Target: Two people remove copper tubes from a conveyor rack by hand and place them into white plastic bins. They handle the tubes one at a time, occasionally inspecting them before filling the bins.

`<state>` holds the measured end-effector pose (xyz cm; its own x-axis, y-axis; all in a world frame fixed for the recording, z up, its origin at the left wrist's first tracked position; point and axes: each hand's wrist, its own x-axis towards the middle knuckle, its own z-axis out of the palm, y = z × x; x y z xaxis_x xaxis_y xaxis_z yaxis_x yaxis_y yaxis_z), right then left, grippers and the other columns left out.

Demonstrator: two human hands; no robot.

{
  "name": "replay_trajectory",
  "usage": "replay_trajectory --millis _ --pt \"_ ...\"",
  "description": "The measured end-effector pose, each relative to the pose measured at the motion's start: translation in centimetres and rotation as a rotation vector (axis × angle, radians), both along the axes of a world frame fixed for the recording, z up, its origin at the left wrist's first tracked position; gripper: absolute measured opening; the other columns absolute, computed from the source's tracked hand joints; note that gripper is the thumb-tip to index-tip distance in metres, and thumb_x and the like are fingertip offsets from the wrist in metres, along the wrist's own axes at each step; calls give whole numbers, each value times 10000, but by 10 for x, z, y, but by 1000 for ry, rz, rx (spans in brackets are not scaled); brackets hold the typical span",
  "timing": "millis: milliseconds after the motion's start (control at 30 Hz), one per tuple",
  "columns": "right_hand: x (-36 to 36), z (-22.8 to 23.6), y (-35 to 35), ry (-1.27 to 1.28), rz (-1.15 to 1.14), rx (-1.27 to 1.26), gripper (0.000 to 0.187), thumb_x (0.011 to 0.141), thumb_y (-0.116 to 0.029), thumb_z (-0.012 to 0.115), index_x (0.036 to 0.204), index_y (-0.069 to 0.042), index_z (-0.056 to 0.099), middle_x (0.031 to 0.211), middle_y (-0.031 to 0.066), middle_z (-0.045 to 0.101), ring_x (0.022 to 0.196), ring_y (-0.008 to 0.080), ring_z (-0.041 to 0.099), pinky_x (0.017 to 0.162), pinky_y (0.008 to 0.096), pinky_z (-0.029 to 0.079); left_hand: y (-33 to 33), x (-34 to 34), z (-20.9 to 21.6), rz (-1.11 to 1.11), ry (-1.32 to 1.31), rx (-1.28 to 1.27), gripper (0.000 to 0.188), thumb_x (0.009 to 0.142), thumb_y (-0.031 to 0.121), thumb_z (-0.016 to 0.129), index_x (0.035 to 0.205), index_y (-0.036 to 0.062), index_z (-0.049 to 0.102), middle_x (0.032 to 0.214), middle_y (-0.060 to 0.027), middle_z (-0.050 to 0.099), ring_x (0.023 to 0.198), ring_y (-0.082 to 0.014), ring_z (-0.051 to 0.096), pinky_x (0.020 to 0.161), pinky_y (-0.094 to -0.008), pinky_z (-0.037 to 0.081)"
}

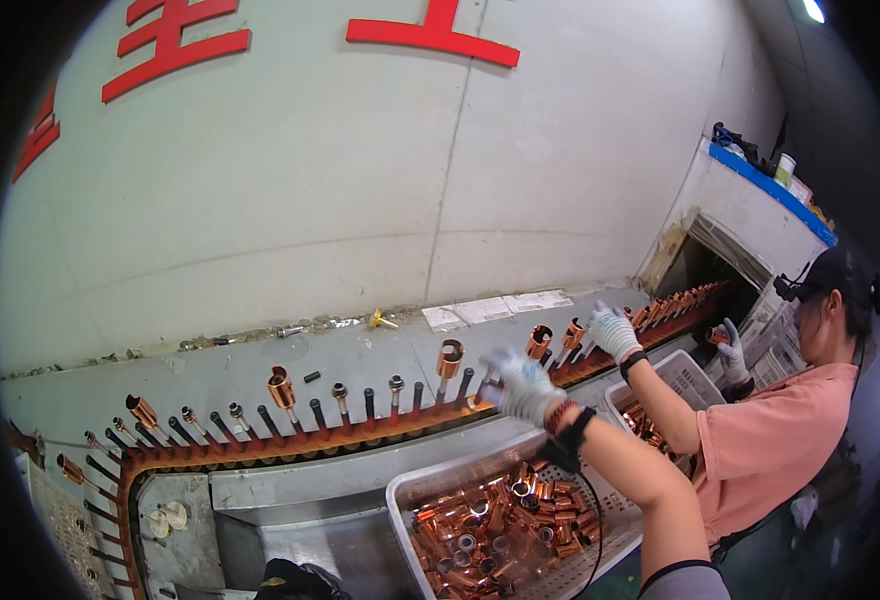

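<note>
My right hand (pixel 522 386), in a whitish glove with a black strap at the wrist, reaches in from the lower right. It hovers beside the row of upright black pegs, close to a peg (pixel 465 386) and a copper fitting (pixel 450 358) set on a holder. Motion smears its fingers, so I cannot tell whether they grip anything. Below my forearm stands a pale perforated plastic crate (pixel 397 510) heaped with loose copper fittings (pixel 500 535). My left hand is out of view.
A curved conveyor track (pixel 360 437) carries pegs, several with copper fittings, toward a wall opening (pixel 705 262). At right, a co-worker in a pink shirt (pixel 775 440) has one gloved hand (pixel 614 332) by the line; the other holds a copper piece (pixel 717 335). A black cap (pixel 295 580) shows below.
</note>
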<state>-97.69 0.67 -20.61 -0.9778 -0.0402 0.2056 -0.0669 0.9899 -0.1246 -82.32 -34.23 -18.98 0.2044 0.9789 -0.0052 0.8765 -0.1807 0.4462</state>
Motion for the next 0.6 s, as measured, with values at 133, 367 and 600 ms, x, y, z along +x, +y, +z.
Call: replay_trajectory --millis 133,367,600 --pt "-42 15 29 142 -263 183 525 808 -356 663 1247 -92 547 1323 175 500 1184 364 509 987 450 433 10 11 3 -17 -4 -38 265 809 113 496 1018 30 636 768 -103 658 684 -265 639 641 -387 472" --pt "-44 -57 32 312 -423 -58 220 766 -117 649 984 -87 643 1079 179 591 990 372 592 849 426 494 9 21 6 -45 -50 -49 195 831 115 503 947 46 644 731 -132 659 671 -316 646 624 -418 492" --pt "55 -47 -14 -7 198 -212 197 720 -73 633 916 -58 626 942 161 583 919 361 594 819 427 507 -5 16 -4 11 -33 -65 226 826 116 498 992 59 639 772 -123 663 696 -314 643 663 -427 489"
